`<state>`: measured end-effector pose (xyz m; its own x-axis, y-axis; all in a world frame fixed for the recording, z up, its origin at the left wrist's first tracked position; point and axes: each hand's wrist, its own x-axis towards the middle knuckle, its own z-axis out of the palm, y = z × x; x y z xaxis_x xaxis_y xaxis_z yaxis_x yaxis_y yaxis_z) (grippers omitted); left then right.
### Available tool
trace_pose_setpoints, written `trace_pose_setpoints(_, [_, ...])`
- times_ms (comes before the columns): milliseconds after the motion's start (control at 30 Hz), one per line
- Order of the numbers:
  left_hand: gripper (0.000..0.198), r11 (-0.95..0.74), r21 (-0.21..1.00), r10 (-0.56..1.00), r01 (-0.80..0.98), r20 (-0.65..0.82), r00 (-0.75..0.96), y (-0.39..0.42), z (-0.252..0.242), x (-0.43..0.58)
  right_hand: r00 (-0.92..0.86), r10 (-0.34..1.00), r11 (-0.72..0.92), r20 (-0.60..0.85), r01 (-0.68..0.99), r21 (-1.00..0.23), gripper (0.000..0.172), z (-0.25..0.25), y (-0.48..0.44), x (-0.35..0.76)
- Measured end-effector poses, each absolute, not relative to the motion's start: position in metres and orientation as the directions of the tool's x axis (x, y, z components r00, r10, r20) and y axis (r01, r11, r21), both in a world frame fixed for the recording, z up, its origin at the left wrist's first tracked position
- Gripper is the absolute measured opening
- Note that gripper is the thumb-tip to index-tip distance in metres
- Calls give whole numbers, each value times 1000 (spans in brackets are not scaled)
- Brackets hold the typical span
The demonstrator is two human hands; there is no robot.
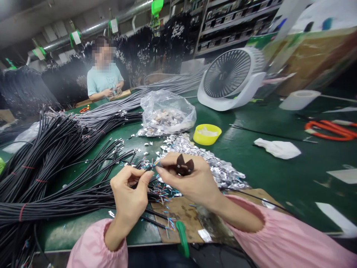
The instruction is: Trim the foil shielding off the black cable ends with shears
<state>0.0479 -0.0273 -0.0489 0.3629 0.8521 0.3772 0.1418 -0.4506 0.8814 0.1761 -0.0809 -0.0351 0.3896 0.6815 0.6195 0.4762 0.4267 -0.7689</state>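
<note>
My left hand (131, 190) is closed in a pinch on a black cable (148, 168) near its end. From that end, thin coloured inner wires (157, 163) stick out, and the thumb and forefinger of my right hand (192, 178) pinch them. A dark brown piece with two pointed tips (185, 165) also sits in my right hand; its kind is unclear. Under and beside both hands lie black cables with stripped coloured ends (167, 221). Right behind my hands is a heap of crumpled silver foil bits (223, 169).
Bundled black cables (41, 160) fill the left side. Farther back are a clear plastic bag of scraps (169, 115), a yellow bowl (206, 134) and a white fan (230, 78). Orange-handled scissors (329, 130) lie right. A green handle (182, 238) juts over the front edge. A person (104, 82) works opposite.
</note>
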Motion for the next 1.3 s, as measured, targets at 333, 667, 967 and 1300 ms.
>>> trace_pose_setpoints(333, [11,-691,719,702,76,642,308,-22,-48,43,461,784,350,415,223,-910,15,-33,-79,180])
trace_pose_setpoints(667, [17,-884,461,456,79,813,363,-20,-45,42,373,854,380,362,29,-925,24,-32,-81,181])
trace_pose_setpoints(967, [16,-829,547,544,114,743,391,-20,-49,42,286,922,296,262,-83,-951,27,-31,-81,182])
trace_pose_setpoints(1300, [16,-522,851,789,61,455,413,-15,-41,46,341,856,370,389,123,-921,12,-31,-80,188])
